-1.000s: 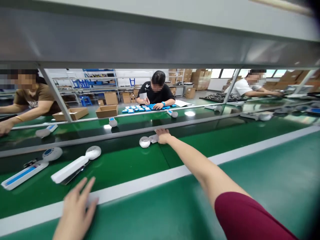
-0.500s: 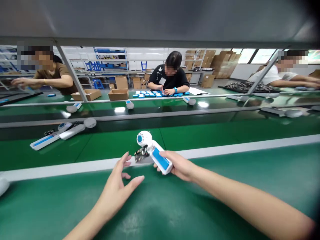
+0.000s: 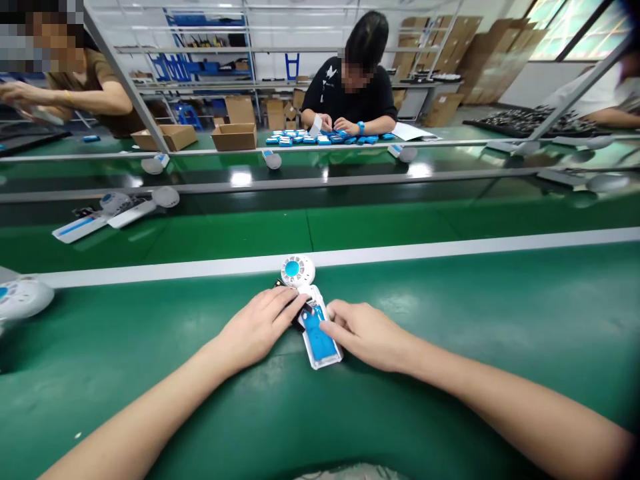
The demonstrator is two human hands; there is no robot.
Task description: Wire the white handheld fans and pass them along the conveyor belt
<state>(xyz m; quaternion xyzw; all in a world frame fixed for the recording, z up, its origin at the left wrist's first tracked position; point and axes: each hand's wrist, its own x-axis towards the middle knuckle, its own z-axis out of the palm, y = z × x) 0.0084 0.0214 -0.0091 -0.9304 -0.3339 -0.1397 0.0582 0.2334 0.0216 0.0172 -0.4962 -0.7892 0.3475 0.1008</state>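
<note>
The white fan point(image 3: 314, 294) lies on the green bench point(image 3: 465, 333) in front of me, its round head pointing away. Its open handle works as a shallow case, with a blue pack point(image 3: 320, 341) inside. My right hand point(image 3: 370, 333) grips the handle's right side, thumb on the pack. My left hand point(image 3: 260, 323) lies palm down, fingers stretched over the neck and a dark part; I cannot tell whether they grip. Across the belt point(image 3: 240, 230), two cardboard boxes, one left point(image 3: 173, 139) and one right point(image 3: 234, 138), stand open; I can't make out their contents. At far right, a black tray point(image 3: 483, 128) holds a heap of small dark pieces point(image 3: 535, 120).
</note>
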